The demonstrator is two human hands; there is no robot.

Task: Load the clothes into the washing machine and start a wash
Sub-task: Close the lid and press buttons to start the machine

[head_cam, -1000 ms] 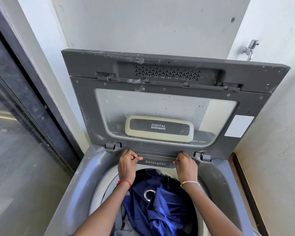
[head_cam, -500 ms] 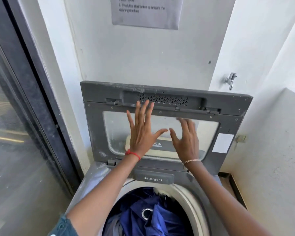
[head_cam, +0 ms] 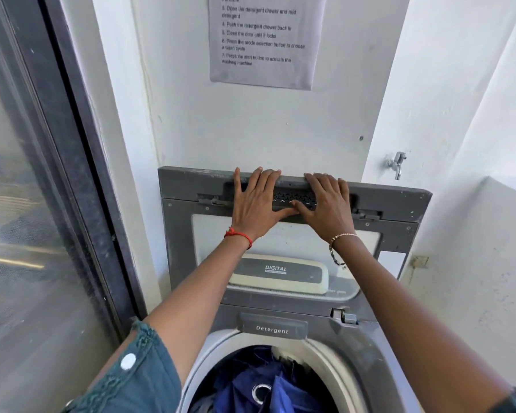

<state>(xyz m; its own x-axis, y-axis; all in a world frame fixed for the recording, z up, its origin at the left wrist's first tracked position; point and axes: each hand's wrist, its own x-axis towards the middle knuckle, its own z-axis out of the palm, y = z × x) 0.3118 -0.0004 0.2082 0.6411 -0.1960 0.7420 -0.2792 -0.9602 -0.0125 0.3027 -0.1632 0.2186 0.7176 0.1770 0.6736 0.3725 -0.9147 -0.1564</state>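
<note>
Left hand: my left hand [head_cam: 256, 204] lies flat on the upper part of the lid [head_cam: 179, 234], fingers spread and almost straight, tips reaching its top edge, thumb stretched out to the right. It grasps nothing.
Right hand: my right hand [head_cam: 329, 205] sits just beside it on the same top edge. The fingers bend over the rim and grip it, and the thumb points left under the vent grille [head_cam: 295, 198], nearly meeting the other thumb.
Lid: raised and upright, close against the white wall. Through its clear window [head_cam: 280, 239] I see a cream and grey panel [head_cam: 279, 272] marked DIGITAL. A white sticker [head_cam: 392, 263] sits on the frame's right side.
Washing machine: the grey top-loader [head_cam: 370, 368] stands open below my arms, its pale drum rim [head_cam: 325, 356] in view.
Clothes: dark blue clothes [head_cam: 283, 394] lie inside the drum, a metal eyelet [head_cam: 261, 393] showing on top.
Detergent drawer: the drawer [head_cam: 273, 326] marked Detergent sits flush at the back of the opening, below the lid.
Wrists: a red thread bracelet [head_cam: 239, 234] on the left, a bead bracelet [head_cam: 343, 236] on the right.
Sleeve: a teal sleeve [head_cam: 131, 380] covers my left upper arm.
Wall: a printed instruction sheet [head_cam: 262, 40] hangs above the lid, and a metal tap [head_cam: 396, 165] sticks out to the right.
Left side: a dark-framed glass door [head_cam: 27, 234].
</note>
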